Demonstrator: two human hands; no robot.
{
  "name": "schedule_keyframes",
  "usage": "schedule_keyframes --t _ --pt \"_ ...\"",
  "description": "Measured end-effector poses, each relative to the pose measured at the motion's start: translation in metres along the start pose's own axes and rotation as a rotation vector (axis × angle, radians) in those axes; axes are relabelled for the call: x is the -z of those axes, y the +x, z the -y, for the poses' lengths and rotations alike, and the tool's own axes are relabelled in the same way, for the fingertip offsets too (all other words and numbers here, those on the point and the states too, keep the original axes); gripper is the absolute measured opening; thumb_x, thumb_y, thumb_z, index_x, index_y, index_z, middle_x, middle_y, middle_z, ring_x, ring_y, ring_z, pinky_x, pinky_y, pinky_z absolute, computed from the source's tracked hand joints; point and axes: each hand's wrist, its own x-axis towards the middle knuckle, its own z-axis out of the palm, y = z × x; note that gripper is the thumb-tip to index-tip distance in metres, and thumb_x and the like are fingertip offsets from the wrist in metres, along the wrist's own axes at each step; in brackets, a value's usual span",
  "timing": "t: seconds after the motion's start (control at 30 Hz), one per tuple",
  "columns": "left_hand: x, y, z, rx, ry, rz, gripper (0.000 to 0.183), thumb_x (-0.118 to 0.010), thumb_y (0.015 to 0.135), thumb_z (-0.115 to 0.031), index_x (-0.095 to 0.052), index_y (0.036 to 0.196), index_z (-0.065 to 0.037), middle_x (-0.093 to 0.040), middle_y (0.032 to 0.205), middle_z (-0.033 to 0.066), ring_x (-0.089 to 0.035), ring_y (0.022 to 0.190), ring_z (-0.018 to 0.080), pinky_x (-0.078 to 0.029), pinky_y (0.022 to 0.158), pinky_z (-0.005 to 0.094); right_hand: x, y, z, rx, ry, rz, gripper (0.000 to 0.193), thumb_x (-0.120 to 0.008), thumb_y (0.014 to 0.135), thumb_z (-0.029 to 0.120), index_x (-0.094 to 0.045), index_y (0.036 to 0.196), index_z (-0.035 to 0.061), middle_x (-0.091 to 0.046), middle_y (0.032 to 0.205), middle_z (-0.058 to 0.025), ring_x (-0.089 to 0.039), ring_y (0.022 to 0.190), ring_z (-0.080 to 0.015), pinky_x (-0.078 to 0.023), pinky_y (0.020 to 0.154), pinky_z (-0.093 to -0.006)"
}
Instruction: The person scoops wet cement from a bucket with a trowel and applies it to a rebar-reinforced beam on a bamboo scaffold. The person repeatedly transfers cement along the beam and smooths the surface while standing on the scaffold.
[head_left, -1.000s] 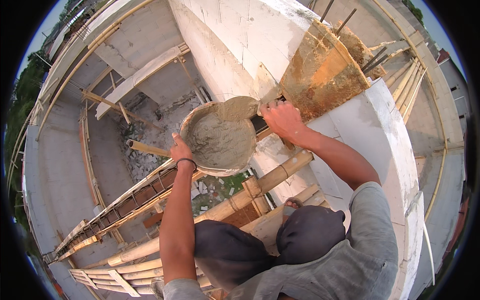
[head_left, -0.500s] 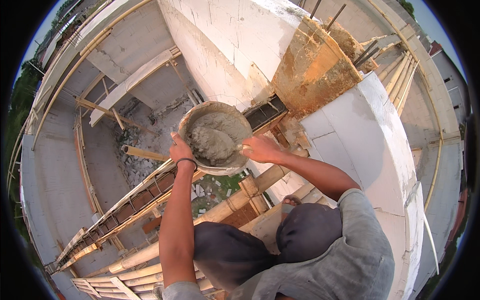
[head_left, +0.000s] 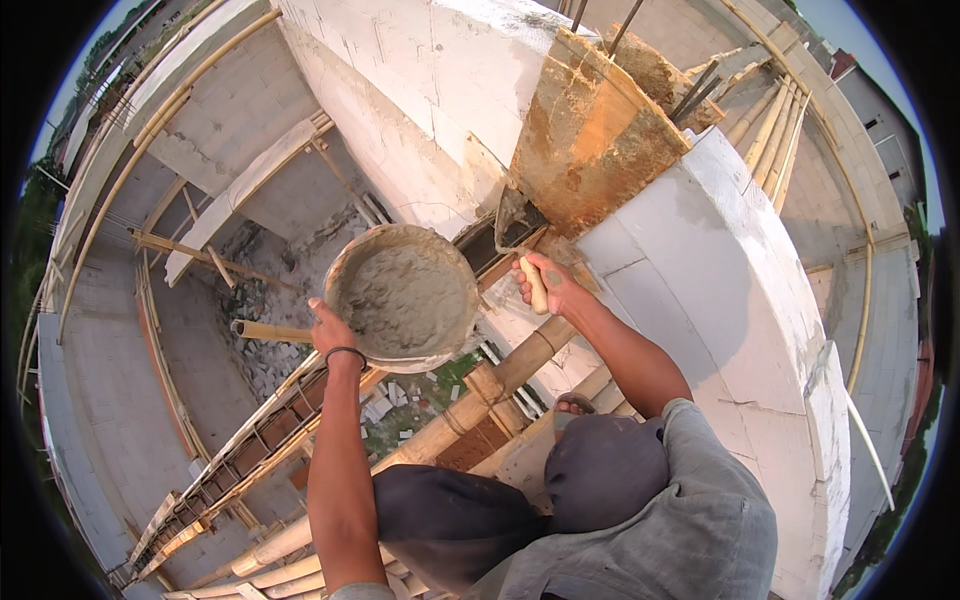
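A round bucket (head_left: 425, 363) of wet grey mortar (head_left: 405, 295) hangs in front of me, tilted a little. My left hand (head_left: 333, 332) is closed on its left rim. In my right hand (head_left: 558, 285) is a trowel (head_left: 537, 288), its pale handle wrapped by my fingers. The trowel's mortar-smeared blade (head_left: 514, 218) is over the narrow slot (head_left: 478, 245) between the white block walls, beside the stained formwork board (head_left: 598, 135). What lies deep in the slot is hidden.
Bamboo poles (head_left: 535, 355) run under and beside my knees. A long form with steel bars (head_left: 245, 435) extends to the lower left. Rubble (head_left: 275, 360) lies far below. Steel rods (head_left: 622, 28) jut up behind the board. A white block wall (head_left: 690, 270) stands at right.
My right hand has moved away from the bucket to the right, bringing the trowel from the mortar to the slot. The bucket and left hand have shifted slightly left in view.
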Motion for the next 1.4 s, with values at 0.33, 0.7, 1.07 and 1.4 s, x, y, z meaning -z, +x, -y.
schedule_keyframes --t 0.33,0.7,1.07,1.4 --pt "-0.010 -0.006 -0.002 -0.058 0.035 -0.062 0.086 -0.037 0.093 -0.069 -0.063 0.101 0.013 -0.061 0.082 0.0190 -0.055 0.073 0.0319 -0.040 0.068 0.0510 -0.040 -0.064 -0.006 0.877 -1.793 -0.158 0.018 -0.059 0.089 0.022 -0.063 0.095 0.0051 -0.060 0.068 -0.0081 -0.060 0.054 -0.0177 -0.048 0.049 -0.0338" --pt "-0.019 -0.024 -0.017 -0.162 0.097 -0.112 0.079 -0.037 0.097 -0.061 -0.065 0.106 0.013 -0.066 0.089 0.0275 -0.062 0.081 0.0425 -0.044 0.073 0.0532 -0.103 -0.038 -0.028 0.974 -2.283 -0.026 0.012 -0.062 0.076 0.012 -0.069 0.078 0.0028 -0.068 0.076 -0.0191 -0.070 0.072 -0.0305 -0.053 0.057 -0.0411" --pt "-0.014 -0.029 -0.021 -0.168 0.146 -0.013 0.078 -0.035 0.098 -0.059 -0.064 0.108 0.013 -0.067 0.093 0.0307 -0.062 0.087 0.0454 -0.045 0.078 0.0529 -0.093 -0.044 -0.051 0.518 -1.763 0.034 0.030 -0.063 0.085 0.033 -0.071 0.097 0.0069 -0.070 0.094 -0.0176 -0.066 0.092 -0.0372 -0.051 0.079 -0.0471" --pt "-0.003 -0.005 -0.005 -0.048 0.100 -0.030 0.085 -0.035 0.094 -0.067 -0.063 0.111 0.011 -0.065 0.104 0.0269 -0.060 0.094 0.0404 -0.043 0.082 0.0499 -0.055 -0.065 -0.039 0.323 -1.047 0.096 0.029 -0.059 0.092 0.030 -0.064 0.094 0.0015 -0.064 0.078 -0.0133 -0.063 0.070 -0.0211 -0.050 0.061 -0.0373"
